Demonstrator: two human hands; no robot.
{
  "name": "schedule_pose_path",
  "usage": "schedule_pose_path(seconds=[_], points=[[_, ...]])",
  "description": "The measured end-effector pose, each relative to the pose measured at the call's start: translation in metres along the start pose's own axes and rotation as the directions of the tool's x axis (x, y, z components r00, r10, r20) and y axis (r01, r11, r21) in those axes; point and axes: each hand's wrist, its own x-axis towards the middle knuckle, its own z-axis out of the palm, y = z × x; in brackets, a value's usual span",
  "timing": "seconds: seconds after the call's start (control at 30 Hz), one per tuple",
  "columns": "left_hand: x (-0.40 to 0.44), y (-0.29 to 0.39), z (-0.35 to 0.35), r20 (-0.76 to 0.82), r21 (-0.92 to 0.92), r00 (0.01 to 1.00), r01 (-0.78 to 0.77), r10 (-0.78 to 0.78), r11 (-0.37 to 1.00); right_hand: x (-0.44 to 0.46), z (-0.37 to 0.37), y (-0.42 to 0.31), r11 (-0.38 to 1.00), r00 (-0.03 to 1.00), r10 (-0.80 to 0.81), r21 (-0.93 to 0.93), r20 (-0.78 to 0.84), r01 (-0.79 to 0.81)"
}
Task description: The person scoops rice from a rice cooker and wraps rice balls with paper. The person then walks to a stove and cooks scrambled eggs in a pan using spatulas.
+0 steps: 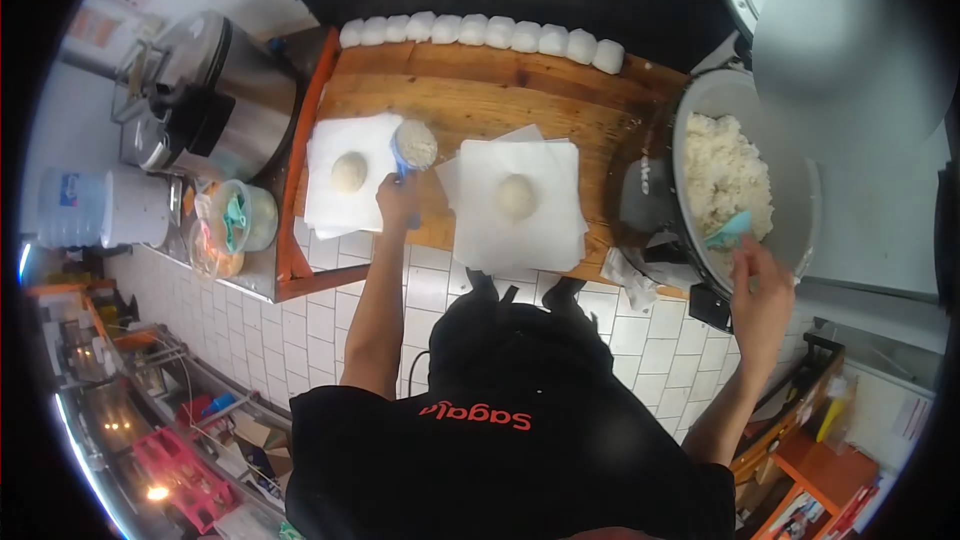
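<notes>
1. Right hand [762,285]: fingers closed on a turquoise paddle [730,228] in the pot [797,185]; much rice [718,165] there is unportioned.
2. Left hand [398,202]: fingers wrapped around the handle of a rice-filled blue scoop [414,144], between two paper stacks [480,235].
3. Each stack bears a rice mound [516,197], unwrapped.
4. Far edge of the wooden table [455,90]: a row of white parcels [473,30], apparently finished.

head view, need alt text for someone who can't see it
A right hand holds a teal paddle in a pot of rice while the left hand holds a scoop of rice. On the wooden table, two stacks of white paper each bear a round rice mound, and a row of white bundles lines the far edge.
</notes>
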Motion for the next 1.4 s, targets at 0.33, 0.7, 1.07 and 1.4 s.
schedule_pose_path(seconds=[0.33, 0.7, 1.07, 1.4], points=[[-0.034, -0.016, 0.01, -0.051, 0.12, 0.985, -0.158, 0.165, 0.98, -0.042, 0.301, -0.061, 0.888, 0.835, -0.436, 0.31, 0.335, 0.34], [-0.113, -0.046, 0.106, 0.72, -0.2, 0.276, -0.796, 0.636, 0.572, -0.026, 0.325, -0.042, 0.817, 0.548, -0.56, 0.303, 0.621, 0.49], [-0.112, -0.052, 0.06, 0.538, -0.372, 0.227, -0.8, 0.812, 0.47, -0.036, 0.328, -0.01, 0.743, 0.639, -0.665, 0.253, 0.388, 0.619], [-0.066, -0.035, 0.068, 0.476, -0.464, 0.822, -0.066, 0.311, 0.884, 0.005, 0.341, -0.028, 0.645, 0.795, -0.081, 0.64, 0.601, -0.418]])
